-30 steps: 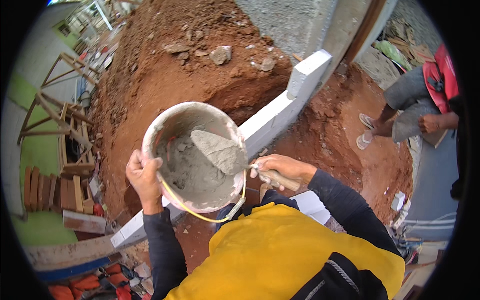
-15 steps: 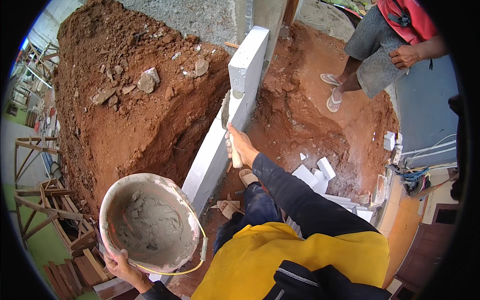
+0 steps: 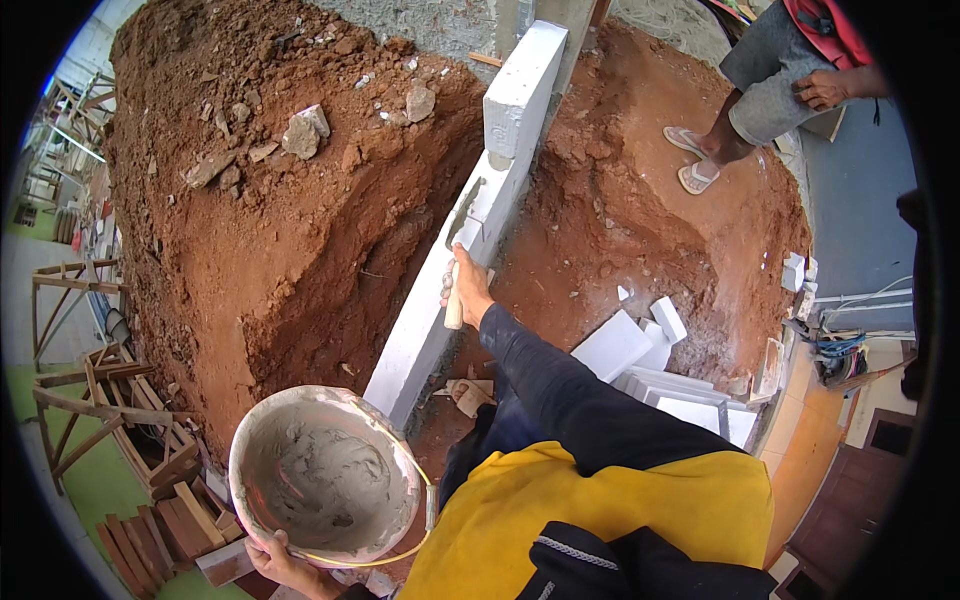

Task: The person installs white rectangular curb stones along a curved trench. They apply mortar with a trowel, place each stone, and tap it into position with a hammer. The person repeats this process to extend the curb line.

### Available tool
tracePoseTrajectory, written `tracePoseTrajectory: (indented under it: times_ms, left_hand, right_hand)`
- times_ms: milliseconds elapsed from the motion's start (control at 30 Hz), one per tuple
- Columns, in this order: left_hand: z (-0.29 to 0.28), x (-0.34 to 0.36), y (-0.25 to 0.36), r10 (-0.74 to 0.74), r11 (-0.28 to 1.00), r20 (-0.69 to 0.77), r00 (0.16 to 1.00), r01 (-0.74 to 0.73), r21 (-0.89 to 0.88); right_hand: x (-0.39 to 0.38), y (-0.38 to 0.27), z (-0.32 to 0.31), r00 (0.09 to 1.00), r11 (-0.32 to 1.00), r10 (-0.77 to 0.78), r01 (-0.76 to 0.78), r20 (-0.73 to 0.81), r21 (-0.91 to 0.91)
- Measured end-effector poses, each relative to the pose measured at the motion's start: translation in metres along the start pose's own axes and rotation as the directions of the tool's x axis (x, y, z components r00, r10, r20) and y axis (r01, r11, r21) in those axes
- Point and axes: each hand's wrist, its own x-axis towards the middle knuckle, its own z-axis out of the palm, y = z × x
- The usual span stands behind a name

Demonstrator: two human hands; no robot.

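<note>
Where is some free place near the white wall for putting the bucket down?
Bare red soil lies right of the block wall, between it and the white block pieces. Left of the wall the earth mound rises steeply. The wooden frames crowd the bucket side.

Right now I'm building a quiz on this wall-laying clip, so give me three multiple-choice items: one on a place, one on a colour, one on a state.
1. Where does the trowel blade lie?
A. in the bucket
B. on top of the low white block wall
C. on the red soil mound

2. What colour is the vest on the person's torso?
A. yellow
B. green
C. white

3. What is the state of the bucket?
A. empty and clean
B. upside down
C. holding grey mortar, gripped at its rim

Answers:
1 B, since the right hand holds the wooden handle and the blade rests along the wall top.
2 A, since the vest shows yellow over dark sleeves.
3 C, since wet grey mortar lines the inside and the left hand grips the lower rim.
</note>
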Motion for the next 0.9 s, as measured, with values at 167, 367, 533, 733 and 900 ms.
tracePoseTrajectory:
  times_ms: [167, 367, 533, 733, 900]
  left_hand:
    - [-0.025, 0.006, -0.035, -0.087, 0.987, 0.037, 0.996, 0.091, -0.134]
    - [-0.035, 0.004, -0.055, -0.102, 0.982, 0.056, 0.993, 0.110, -0.154]
    - [-0.039, 0.010, -0.068, -0.086, 0.988, 0.083, 0.993, 0.095, -0.118]
    - [-0.045, 0.016, -0.080, -0.110, 0.986, 0.073, 0.991, 0.118, -0.118]
    - [-0.031, 0.014, -0.064, -0.136, 0.982, 0.063, 0.989, 0.143, -0.122]
  right_hand:
    - [-0.015, 0.018, -0.007, 0.995, 0.995, -0.084, 0.087, 0.046, -0.057]
    - [-0.035, 0.009, -0.038, 0.987, 0.858, -0.158, 0.151, 0.028, -0.491]
    - [-0.030, -0.005, -0.085, 0.878, 0.126, -0.453, 0.234, 0.154, -0.964]
    - [-0.096, -0.006, -0.175, 0.896, -0.067, -0.437, 0.054, 0.078, -0.996]
    - [-0.092, -0.004, -0.182, 0.679, -0.108, -0.687, 0.256, 0.258, -0.961]
